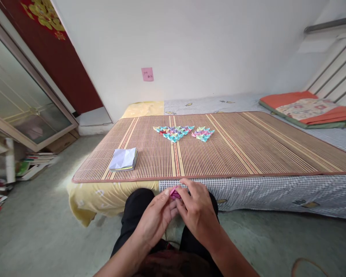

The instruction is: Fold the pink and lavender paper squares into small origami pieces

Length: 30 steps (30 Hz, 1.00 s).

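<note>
Both my hands meet above my knees, in front of the bed's near edge. My left hand [155, 217] and my right hand [196, 211] pinch a small folded pink paper piece [174, 193] between their fingertips; most of it is hidden by the fingers. On the striped bamboo mat [248, 150] lie two flat groups of small folded paper pieces: a larger colourful one [173, 132] and a smaller one [203, 134]. A stack of square paper sheets [123, 159] sits on the mat's left part, well ahead of my left hand.
The mat covers a low bed with a checked sheet [276, 192] and a yellow cover [103, 198]. Folded orange bedding [308, 107] lies at the far right. A pink note [147, 74] sticks on the wall. Books [31, 163] and a glass door [20, 100] stand at the left.
</note>
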Each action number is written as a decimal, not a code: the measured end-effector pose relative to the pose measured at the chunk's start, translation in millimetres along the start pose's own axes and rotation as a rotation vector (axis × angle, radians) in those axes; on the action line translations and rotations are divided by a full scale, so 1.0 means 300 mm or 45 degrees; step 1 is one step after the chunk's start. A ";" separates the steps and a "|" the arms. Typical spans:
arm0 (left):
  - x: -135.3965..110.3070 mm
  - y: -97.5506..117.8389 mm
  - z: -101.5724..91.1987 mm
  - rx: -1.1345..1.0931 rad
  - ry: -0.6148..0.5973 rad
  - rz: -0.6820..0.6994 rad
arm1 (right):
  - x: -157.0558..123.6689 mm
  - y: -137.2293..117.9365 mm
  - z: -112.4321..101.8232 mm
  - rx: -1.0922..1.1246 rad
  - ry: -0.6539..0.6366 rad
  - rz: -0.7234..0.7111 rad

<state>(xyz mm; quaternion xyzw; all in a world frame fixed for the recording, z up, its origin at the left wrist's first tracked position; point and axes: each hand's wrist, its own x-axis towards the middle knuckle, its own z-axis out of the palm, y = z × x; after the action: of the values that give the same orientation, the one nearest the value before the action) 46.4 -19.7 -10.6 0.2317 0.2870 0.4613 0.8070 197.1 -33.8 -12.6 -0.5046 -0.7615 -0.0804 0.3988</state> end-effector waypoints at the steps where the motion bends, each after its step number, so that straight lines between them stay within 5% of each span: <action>1: 0.002 -0.001 0.000 -0.004 -0.001 0.007 | 0.001 0.001 0.000 -0.014 -0.013 0.006; 9: 0.008 -0.002 0.006 -0.001 0.018 0.008 | 0.004 0.003 0.003 -0.059 -0.071 0.008; 17: 0.010 -0.028 0.004 -0.026 0.081 -0.032 | -0.004 0.031 0.034 0.182 -0.139 0.058; 25: 0.025 -0.025 0.016 -0.140 0.320 -0.243 | -0.007 0.043 0.036 0.382 -0.293 0.103; 30: 0.028 -0.020 0.013 -0.212 0.281 -0.240 | 0.000 0.034 0.020 0.473 -0.289 0.122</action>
<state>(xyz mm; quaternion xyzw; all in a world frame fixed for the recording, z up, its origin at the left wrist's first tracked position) 56.2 -15.4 -13.5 0.0839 0.3549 0.4285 0.8267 202.4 -25.7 -19.5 -0.4639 -0.7783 0.1377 0.4001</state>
